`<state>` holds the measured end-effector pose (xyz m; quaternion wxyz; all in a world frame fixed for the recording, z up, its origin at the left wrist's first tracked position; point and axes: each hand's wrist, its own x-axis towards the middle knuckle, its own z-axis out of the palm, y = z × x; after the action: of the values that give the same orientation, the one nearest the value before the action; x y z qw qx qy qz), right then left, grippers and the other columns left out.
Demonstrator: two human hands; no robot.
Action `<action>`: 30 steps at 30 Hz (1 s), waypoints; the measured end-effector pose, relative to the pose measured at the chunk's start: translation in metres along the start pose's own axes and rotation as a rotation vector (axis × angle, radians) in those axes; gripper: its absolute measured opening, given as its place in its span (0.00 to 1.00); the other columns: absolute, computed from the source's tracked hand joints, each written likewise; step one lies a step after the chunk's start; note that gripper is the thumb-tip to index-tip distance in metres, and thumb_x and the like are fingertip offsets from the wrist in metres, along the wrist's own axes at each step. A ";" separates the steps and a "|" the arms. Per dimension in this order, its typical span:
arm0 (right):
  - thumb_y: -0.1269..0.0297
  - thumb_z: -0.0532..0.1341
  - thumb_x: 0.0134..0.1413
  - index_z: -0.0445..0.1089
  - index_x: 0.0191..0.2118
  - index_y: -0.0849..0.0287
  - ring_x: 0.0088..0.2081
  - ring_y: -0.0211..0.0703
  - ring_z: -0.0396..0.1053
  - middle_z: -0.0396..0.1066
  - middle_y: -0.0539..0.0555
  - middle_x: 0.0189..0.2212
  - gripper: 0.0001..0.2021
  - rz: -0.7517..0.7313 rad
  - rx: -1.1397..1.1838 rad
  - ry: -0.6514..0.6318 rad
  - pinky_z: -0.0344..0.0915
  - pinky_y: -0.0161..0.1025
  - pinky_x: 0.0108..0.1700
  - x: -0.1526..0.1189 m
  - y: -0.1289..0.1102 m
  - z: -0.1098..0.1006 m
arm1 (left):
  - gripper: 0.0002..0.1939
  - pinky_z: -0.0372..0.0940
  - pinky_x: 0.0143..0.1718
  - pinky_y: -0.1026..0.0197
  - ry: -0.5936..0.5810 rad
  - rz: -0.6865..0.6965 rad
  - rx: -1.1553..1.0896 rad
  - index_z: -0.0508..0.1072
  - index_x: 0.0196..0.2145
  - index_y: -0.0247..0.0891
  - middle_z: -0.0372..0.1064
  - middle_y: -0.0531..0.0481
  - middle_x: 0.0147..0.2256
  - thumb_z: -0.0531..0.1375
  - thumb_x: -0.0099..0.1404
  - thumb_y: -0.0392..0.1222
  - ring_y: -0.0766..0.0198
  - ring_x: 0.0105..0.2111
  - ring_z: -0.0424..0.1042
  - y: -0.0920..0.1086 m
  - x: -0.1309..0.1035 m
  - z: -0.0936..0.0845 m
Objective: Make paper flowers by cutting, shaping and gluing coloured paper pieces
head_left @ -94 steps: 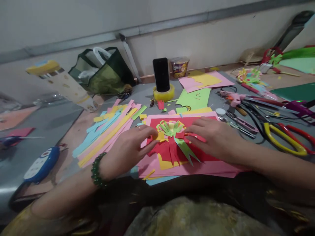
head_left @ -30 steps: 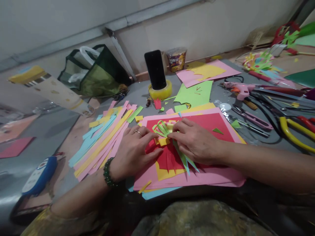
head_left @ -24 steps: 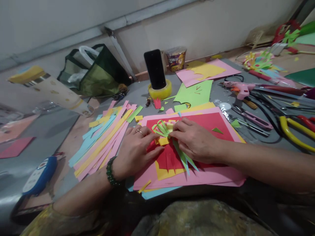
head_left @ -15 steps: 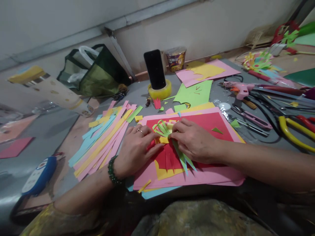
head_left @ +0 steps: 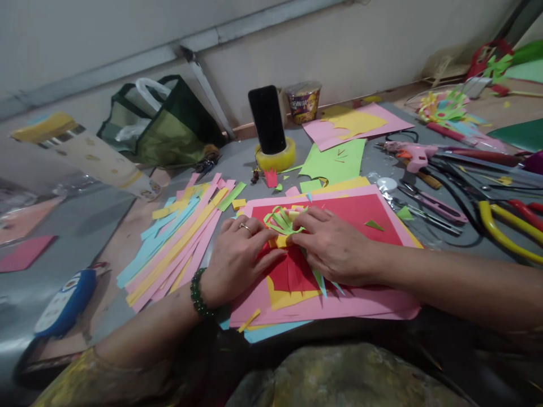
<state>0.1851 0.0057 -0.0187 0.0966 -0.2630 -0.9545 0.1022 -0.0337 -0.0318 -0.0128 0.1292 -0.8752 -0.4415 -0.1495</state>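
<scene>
Between my two hands lies a layered paper decoration (head_left: 285,221), its curled green strips fanning out at the top over a small yellow paper band (head_left: 280,242), with a red pleated paper piece (head_left: 292,272) spreading below. My right hand (head_left: 337,246) has its fingers bunched together on the decoration's right side, though they hide which layer they pinch; pointed green and light-blue tips poke out beneath my palm. My left hand (head_left: 240,253) has thumb and index finger slightly parted at the yellow band's left end, and I cannot tell whether anything is caught between them. The decoration rests on a red paper sheet (head_left: 350,210), which lies over a larger pink sheet (head_left: 373,302). Just beyond my left hand is a pile of pink, yellow and blue paper strips (head_left: 180,243); a pink utility knife (head_left: 439,206) and yellow-handled scissors (head_left: 507,236) lie off to my right.
</scene>
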 end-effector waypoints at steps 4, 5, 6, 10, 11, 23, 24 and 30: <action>0.73 0.58 0.58 0.76 0.46 0.66 0.53 0.59 0.60 0.67 0.67 0.51 0.13 0.017 0.020 -0.036 0.62 0.57 0.55 0.001 0.000 -0.002 | 0.15 0.59 0.35 0.52 0.039 -0.003 -0.022 0.78 0.41 0.41 0.73 0.47 0.31 0.62 0.65 0.54 0.55 0.32 0.67 0.002 -0.001 -0.003; 0.73 0.58 0.57 0.76 0.46 0.66 0.52 0.59 0.60 0.67 0.66 0.51 0.14 0.016 0.025 -0.032 0.62 0.57 0.55 0.001 0.000 -0.003 | 0.15 0.59 0.36 0.52 0.057 -0.002 -0.026 0.78 0.42 0.40 0.73 0.47 0.31 0.62 0.65 0.54 0.55 0.33 0.68 0.002 -0.001 -0.004; 0.73 0.58 0.57 0.76 0.47 0.65 0.52 0.58 0.60 0.68 0.66 0.50 0.14 0.015 0.031 -0.022 0.62 0.57 0.55 0.001 0.001 -0.003 | 0.15 0.60 0.37 0.53 0.076 -0.003 -0.030 0.77 0.41 0.40 0.73 0.47 0.31 0.62 0.65 0.53 0.55 0.33 0.68 0.001 -0.001 -0.004; 0.74 0.56 0.55 0.74 0.50 0.66 0.48 0.55 0.59 0.68 0.65 0.48 0.18 0.012 0.054 0.039 0.63 0.56 0.53 0.000 0.004 -0.004 | 0.14 0.61 0.37 0.53 0.112 -0.013 -0.068 0.76 0.41 0.39 0.71 0.47 0.31 0.59 0.65 0.50 0.55 0.33 0.68 0.000 -0.002 -0.004; 0.74 0.56 0.55 0.74 0.50 0.65 0.48 0.55 0.59 0.68 0.65 0.47 0.18 0.008 0.052 0.043 0.63 0.56 0.53 -0.001 0.004 -0.005 | 0.15 0.61 0.37 0.52 0.107 -0.011 -0.074 0.76 0.42 0.39 0.70 0.46 0.32 0.59 0.64 0.50 0.55 0.33 0.68 0.000 -0.002 -0.004; 0.75 0.52 0.56 0.73 0.43 0.60 0.44 0.53 0.64 0.70 0.61 0.41 0.15 -0.018 0.137 0.480 0.63 0.51 0.48 -0.008 0.023 -0.005 | 0.19 0.61 0.39 0.51 0.015 -0.259 -0.258 0.70 0.42 0.38 0.71 0.44 0.35 0.58 0.60 0.55 0.52 0.37 0.68 -0.006 0.005 0.002; 0.75 0.52 0.56 0.72 0.42 0.59 0.44 0.53 0.65 0.71 0.59 0.40 0.14 0.019 0.161 0.578 0.63 0.50 0.47 -0.009 0.027 -0.006 | 0.18 0.61 0.38 0.51 0.018 -0.321 -0.302 0.69 0.41 0.38 0.71 0.45 0.35 0.57 0.61 0.55 0.52 0.35 0.68 -0.009 0.006 0.002; 0.61 0.61 0.53 0.68 0.39 0.57 0.41 0.53 0.68 0.73 0.57 0.36 0.08 0.510 0.314 0.363 0.62 0.44 0.40 0.001 0.038 -0.007 | 0.23 0.60 0.34 0.53 -0.099 -0.537 -0.412 0.68 0.39 0.39 0.70 0.47 0.29 0.51 0.63 0.62 0.52 0.32 0.69 -0.016 0.017 0.004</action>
<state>0.2042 0.0397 -0.0209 0.2756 -0.4887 -0.7979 0.2203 -0.0363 -0.0086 -0.0090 -0.1160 -0.7415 -0.6226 -0.2216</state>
